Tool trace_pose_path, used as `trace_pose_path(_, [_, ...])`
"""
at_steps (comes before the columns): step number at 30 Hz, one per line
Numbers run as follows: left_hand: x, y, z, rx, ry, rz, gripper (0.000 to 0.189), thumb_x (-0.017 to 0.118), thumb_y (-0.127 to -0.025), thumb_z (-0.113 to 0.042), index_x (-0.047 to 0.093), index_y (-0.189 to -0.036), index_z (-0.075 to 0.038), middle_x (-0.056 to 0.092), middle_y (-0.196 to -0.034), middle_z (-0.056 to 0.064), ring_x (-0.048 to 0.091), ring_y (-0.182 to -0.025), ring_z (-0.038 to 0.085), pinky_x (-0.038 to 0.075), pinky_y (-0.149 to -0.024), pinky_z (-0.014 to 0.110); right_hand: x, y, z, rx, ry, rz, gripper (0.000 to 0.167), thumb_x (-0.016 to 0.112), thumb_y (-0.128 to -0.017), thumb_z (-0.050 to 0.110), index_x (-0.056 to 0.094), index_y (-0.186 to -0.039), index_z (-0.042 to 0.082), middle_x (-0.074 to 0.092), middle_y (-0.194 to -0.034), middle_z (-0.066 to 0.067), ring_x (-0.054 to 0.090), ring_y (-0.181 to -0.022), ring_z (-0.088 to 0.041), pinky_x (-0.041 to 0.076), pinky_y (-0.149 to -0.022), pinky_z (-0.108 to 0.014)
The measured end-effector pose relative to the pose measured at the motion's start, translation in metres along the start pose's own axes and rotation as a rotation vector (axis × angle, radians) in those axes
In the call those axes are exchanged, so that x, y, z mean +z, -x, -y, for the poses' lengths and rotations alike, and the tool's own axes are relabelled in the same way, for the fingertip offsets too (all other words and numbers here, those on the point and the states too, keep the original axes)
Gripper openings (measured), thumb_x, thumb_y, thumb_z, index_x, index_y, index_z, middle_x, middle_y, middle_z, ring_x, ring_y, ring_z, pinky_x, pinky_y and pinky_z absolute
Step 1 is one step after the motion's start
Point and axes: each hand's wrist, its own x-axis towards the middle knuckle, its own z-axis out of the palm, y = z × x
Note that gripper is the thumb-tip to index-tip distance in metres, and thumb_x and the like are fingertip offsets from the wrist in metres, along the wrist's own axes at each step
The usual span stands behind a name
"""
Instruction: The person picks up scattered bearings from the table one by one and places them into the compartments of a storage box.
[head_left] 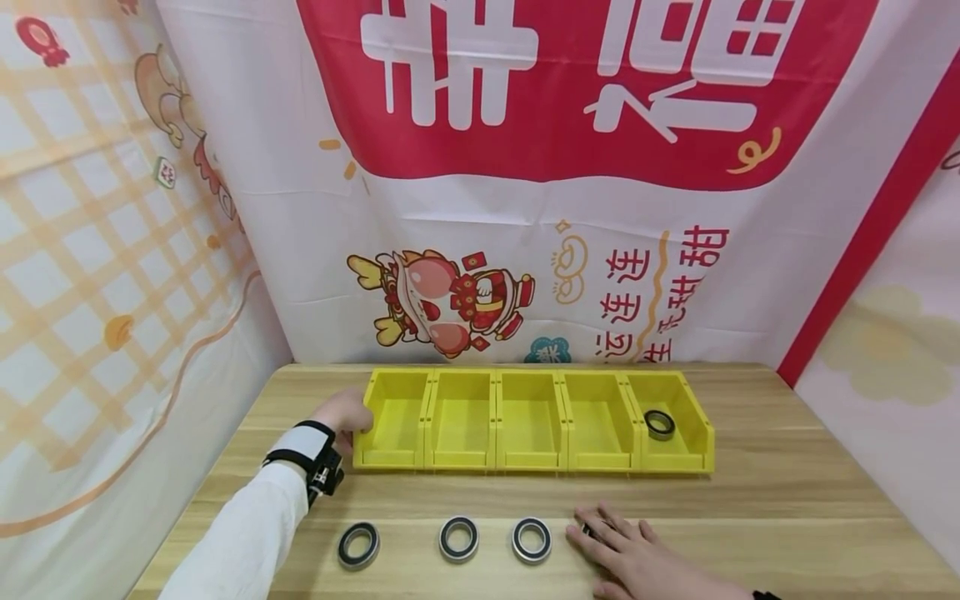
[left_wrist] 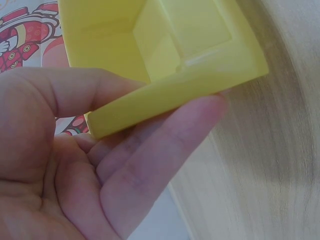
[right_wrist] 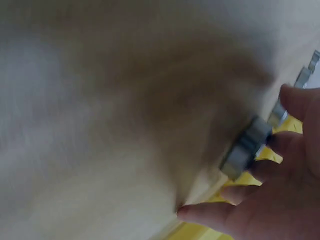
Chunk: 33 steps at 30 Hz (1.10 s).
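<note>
My left hand (head_left: 347, 414) grips the left wall of a row of yellow bins (head_left: 459, 460). In the left wrist view, the thumb lies inside the yellow wall (left_wrist: 145, 106) and the fingers lie along its outside. My right hand (head_left: 626, 554) is low over the table, its fingers spread and touching a ball bearing (right_wrist: 247, 147) that they mostly cover in the head view. In the right wrist view the thumb stands apart from that bearing. Left of this hand lie three more bearings, one nearest (head_left: 517, 542), one in the middle (head_left: 444, 540) and one farthest left (head_left: 343, 548).
Another bearing (head_left: 660, 436) leans in the rightmost bin compartment. The bins stand at the back of a wooden table (head_left: 780, 492), before a printed cloth (head_left: 480, 208). A second cloth (head_left: 127, 333) hangs along the left side.
</note>
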Motion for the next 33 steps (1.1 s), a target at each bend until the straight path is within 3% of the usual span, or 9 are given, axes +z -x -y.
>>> trace_pose_path(3, [0.0,0.002,-0.001,0.004,0.006,0.005,0.026,0.049,-0.08,0.003,0.051,-0.105,0.009,0.059,-0.081,0.02,0.062,-0.062,0.027,0.058,-0.055,0.038,0.007,-0.001,-0.002,-0.062,0.092,-0.031,0.058,0.045,-0.097,0.046,0.036,-0.148,0.02,0.034,-0.151,-0.01,0.035,-0.132,-0.042,0.042,-0.089,-0.066])
trace_pose_path(8, [-0.002,0.006,-0.003,0.001,0.023,0.005,0.028,0.048,-0.079,0.003,0.05,-0.107,0.009,0.058,-0.082,0.019,0.062,-0.064,0.029,0.059,-0.06,0.041,0.01,-0.004,0.0,-0.17,0.272,-0.178,0.052,0.058,-0.093,0.027,0.046,-0.141,0.011,0.046,-0.142,-0.015,0.048,-0.122,-0.04,0.051,-0.089,-0.047])
trace_pose_path(12, [-0.001,0.006,-0.004,-0.006,0.026,0.004,0.029,0.049,-0.08,0.003,0.05,-0.107,0.009,0.059,-0.083,0.02,0.062,-0.064,0.028,0.059,-0.059,0.04,0.007,-0.008,0.003,-0.166,0.241,-0.193,0.049,0.065,-0.088,0.019,0.054,-0.134,0.008,0.053,-0.134,-0.019,0.052,-0.116,-0.042,0.054,-0.083,-0.044])
trace_pose_path(17, [-0.001,0.005,-0.004,-0.02,0.03,0.003,0.03,0.049,-0.08,0.003,0.05,-0.11,0.009,0.058,-0.084,0.019,0.061,-0.064,0.028,0.059,-0.057,0.039,-0.004,-0.015,0.008,-0.13,0.138,-0.148,0.046,0.071,-0.083,0.012,0.06,-0.127,0.004,0.057,-0.127,-0.021,0.056,-0.112,-0.04,0.056,-0.081,-0.043])
trace_pose_path(23, [0.0,0.005,-0.003,-0.017,0.039,0.0,0.032,0.05,-0.078,0.004,0.05,-0.11,0.008,0.058,-0.082,0.018,0.061,-0.064,0.028,0.058,-0.054,0.037,-0.012,-0.02,0.01,-0.123,0.101,-0.116,0.04,0.074,-0.079,0.009,0.066,-0.119,0.006,0.064,-0.116,-0.013,0.061,-0.107,-0.025,0.055,-0.083,-0.037])
trace_pose_path(29, [0.0,0.005,-0.003,-0.009,0.053,0.001,0.033,0.049,-0.077,0.004,0.05,-0.11,0.009,0.058,-0.083,0.018,0.061,-0.064,0.028,0.058,-0.053,0.037,-0.015,-0.026,0.013,-0.139,0.089,-0.095,0.032,0.076,-0.075,0.006,0.069,-0.107,0.007,0.063,-0.099,0.0,0.059,-0.091,-0.007,0.055,-0.073,-0.026])
trace_pose_path(33, [0.0,0.004,-0.003,-0.009,0.048,0.002,0.034,0.049,-0.077,0.004,0.05,-0.111,0.009,0.059,-0.082,0.018,0.061,-0.064,0.028,0.058,-0.054,0.038,-0.023,-0.028,0.015,-0.091,0.024,-0.075,0.033,0.076,-0.074,0.0,0.07,-0.105,0.007,0.065,-0.097,-0.001,0.06,-0.089,-0.006,0.055,-0.071,-0.024])
